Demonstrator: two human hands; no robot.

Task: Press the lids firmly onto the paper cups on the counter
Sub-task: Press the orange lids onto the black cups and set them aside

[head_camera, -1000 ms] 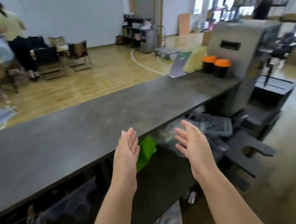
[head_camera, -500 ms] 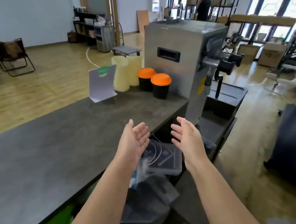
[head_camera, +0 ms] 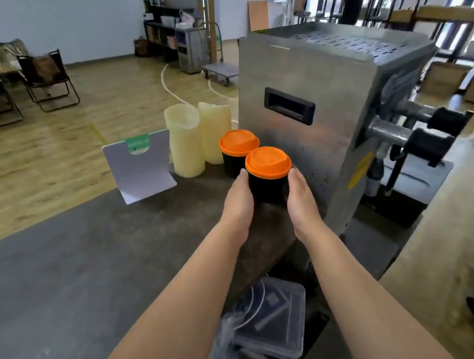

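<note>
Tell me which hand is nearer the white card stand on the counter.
Left. The left hand is on the near black cup's side facing the card stand; the right hand is on its far side.

Both bare forearms reach forward, the left hand (head_camera: 238,202) and right hand (head_camera: 300,197) facing each other, palms inward, fingers nearly straight.
</note>
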